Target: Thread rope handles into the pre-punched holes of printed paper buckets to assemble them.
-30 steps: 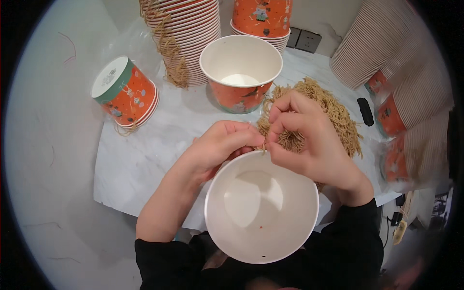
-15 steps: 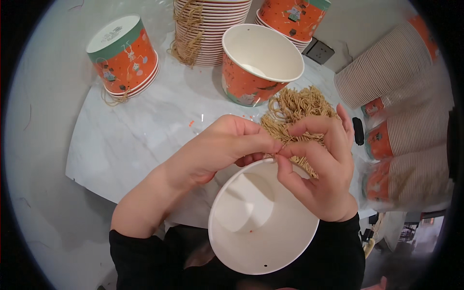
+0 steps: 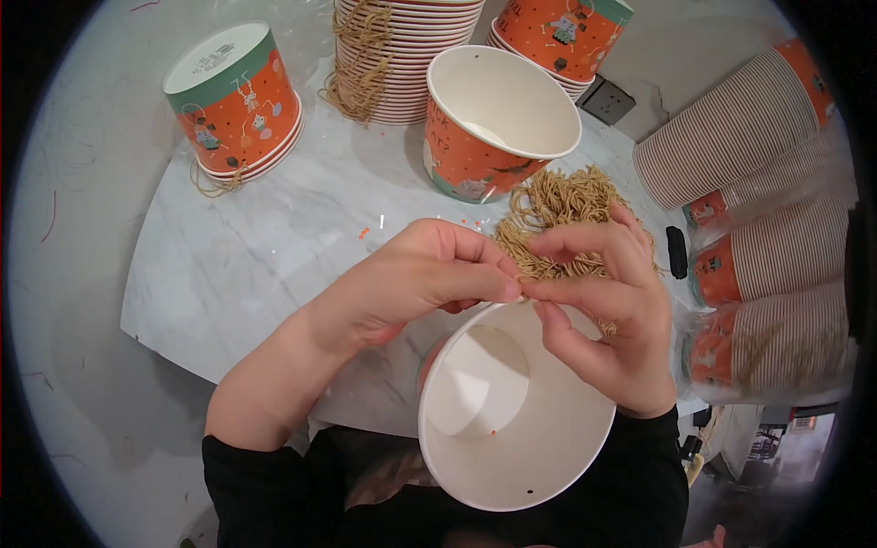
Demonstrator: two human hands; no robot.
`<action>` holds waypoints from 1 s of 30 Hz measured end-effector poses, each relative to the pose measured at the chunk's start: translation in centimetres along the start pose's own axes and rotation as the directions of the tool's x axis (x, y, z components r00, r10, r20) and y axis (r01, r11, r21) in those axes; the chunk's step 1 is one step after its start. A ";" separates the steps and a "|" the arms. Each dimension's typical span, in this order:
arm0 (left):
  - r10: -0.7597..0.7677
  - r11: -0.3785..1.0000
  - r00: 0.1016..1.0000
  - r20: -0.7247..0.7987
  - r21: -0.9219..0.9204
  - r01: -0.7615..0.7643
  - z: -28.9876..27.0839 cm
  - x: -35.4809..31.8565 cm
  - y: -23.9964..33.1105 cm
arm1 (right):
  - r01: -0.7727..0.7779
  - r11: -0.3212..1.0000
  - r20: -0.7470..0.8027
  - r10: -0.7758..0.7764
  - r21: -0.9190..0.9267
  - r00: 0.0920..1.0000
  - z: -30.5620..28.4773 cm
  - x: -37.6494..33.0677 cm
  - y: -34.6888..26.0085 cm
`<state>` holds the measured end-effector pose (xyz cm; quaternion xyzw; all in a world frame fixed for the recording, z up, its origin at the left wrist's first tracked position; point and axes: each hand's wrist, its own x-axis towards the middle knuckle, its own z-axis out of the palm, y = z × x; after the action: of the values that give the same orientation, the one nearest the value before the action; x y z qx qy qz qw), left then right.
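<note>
Low in mid-frame, a round white-lined paper tub (image 3: 553, 411) is seen, its far rim met by both hands. Left hand (image 3: 448, 269) fingers are pinched tight; what's held can't be told, nor if right hand (image 3: 603, 297) fingers are gripping. Tub should be kept still, w/ soft, tiny pinches used & rim unbent.

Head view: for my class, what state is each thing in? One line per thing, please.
Front bucket: open, tilted, mouth toward the camera
Rear bucket: upright, open
Left stack: nested, upside down
Tall stack: nested
Right-hand stacks: nested
Cord pile: loosely heaped
Left hand: fingertips at the front bucket's rim, grip hidden
Right hand: fingertips meeting the left's, grip unclear
</note>
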<state>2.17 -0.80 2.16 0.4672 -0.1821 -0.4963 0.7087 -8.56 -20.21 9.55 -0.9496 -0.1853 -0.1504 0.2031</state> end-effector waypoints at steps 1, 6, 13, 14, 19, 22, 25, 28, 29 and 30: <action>0.006 1.000 1.000 -0.007 0.004 -0.005 0.0 0.0 -0.1 | -0.026 0.998 0.042 0.024 0.052 0.999 -0.1 0.2 0.2; 0.025 0.999 1.000 0.014 0.023 -0.026 0.3 0.1 -0.3 | -0.099 0.941 0.014 0.100 0.324 0.995 0.3 0.7 1.3; 0.203 0.966 0.978 -0.057 0.177 -0.190 1.4 -0.6 -0.2 | -0.092 0.915 0.000 0.100 0.393 0.995 1.0 0.8 1.5; 0.201 0.966 0.978 -0.056 0.178 -0.188 1.5 -0.6 -0.1 | -0.093 0.914 -0.001 0.102 0.394 0.995 1.0 0.8 1.5; 0.238 0.951 0.969 -0.067 0.220 -0.219 1.8 -0.8 0.2 | -0.124 0.930 0.027 0.123 0.346 0.992 0.7 0.6 1.4; 0.255 0.939 0.964 -0.075 0.255 -0.229 2.0 -0.9 0.3 | -0.085 0.969 -0.002 0.088 0.230 0.996 0.7 0.5 1.2; 0.201 0.968 0.974 -0.106 0.173 -0.181 1.7 -1.0 0.4 | -0.039 0.985 -0.031 0.044 0.166 0.999 0.8 0.6 0.6; 0.123 0.985 0.991 -0.060 0.132 -0.114 1.6 -1.0 1.2 | 0.000 0.992 -0.050 0.006 0.130 0.999 0.7 0.4 0.6; 0.121 0.985 0.991 -0.059 0.135 -0.112 1.7 -0.7 1.2 | -0.001 0.991 -0.053 0.008 0.131 0.999 0.6 0.2 0.8; 0.107 0.984 0.992 -0.063 0.147 -0.097 1.6 -0.7 1.1 | 0.008 0.994 -0.054 -0.002 0.107 0.999 0.6 0.3 0.7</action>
<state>1.32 -0.86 3.98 0.5241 -0.2158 -0.4284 0.7037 -7.91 -20.41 8.88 -0.9325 -0.1898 -0.1665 0.2583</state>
